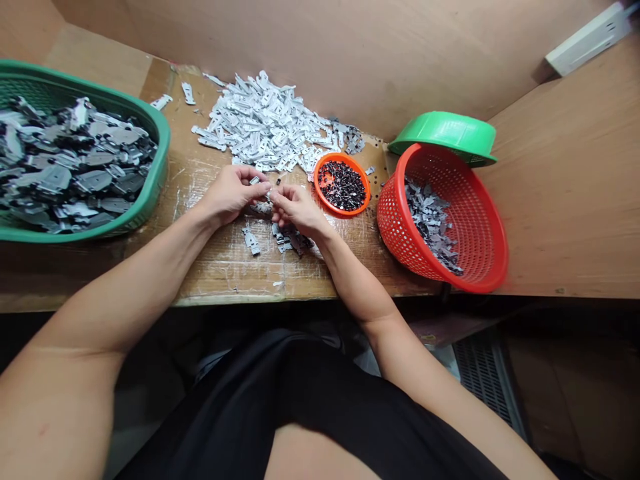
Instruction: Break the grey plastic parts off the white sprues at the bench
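Observation:
My left hand and my right hand meet over the middle of the table. Pinched in my left fingers is a small metal plate, its lower part hidden by the thumb. The right thumb and forefinger close at the plate's end, where a tiny bright piece shows, too small to name. Below the hands lie a loose flat metal plate and a small group of darker metal pieces. An orange dish of small dark pin-like parts stands just right of my right hand.
A heap of pale metal plates lies at the back. On the left stands a green basket full of assembled-looking metal parts. A tilted red basket of grey pieces and a bright green basket are at the right, by the wooden side wall.

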Available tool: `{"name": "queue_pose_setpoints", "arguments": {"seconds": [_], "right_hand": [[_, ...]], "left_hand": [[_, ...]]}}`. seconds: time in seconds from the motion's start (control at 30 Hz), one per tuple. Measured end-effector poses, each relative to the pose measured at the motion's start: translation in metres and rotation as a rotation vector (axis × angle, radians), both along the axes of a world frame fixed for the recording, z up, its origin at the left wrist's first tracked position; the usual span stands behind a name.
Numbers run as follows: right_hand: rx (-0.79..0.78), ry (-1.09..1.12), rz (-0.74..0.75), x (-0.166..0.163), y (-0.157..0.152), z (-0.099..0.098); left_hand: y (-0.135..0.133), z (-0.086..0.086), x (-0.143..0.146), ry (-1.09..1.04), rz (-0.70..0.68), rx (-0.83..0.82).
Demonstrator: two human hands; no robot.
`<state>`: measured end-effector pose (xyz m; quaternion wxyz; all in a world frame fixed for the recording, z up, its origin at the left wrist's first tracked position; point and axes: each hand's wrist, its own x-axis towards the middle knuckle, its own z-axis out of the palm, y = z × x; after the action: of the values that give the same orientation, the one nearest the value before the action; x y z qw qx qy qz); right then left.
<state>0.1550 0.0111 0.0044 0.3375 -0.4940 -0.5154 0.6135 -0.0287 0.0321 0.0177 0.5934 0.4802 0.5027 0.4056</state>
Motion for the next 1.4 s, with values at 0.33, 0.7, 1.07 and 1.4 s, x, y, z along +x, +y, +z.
{"name": "queue_pose_setpoints", "arguments": {"seconds": [0.33,0.7,1.07,1.4], "right_hand": [[0.107,0.108,-0.104,0.000,0.006,-0.012],[0.380,0.144,-0.127,0.004,0.014,-0.040],[0.309,0.255,-0.088,0.010,0.013,-0.035],[0.646,-0.064,-0.007,0.030,0.012,-0.022]], "left_hand": [[-0.004,0.002,0.006,-0.012,0.082,0.028],[0.009,-0.024,-0.002,0.105,-0.097,0.315],[0.001,-0.037,0.009,0.083,0.043,0.405],[0.000,0.000,-0.013,-0.059,-0.402,0.015]]}}
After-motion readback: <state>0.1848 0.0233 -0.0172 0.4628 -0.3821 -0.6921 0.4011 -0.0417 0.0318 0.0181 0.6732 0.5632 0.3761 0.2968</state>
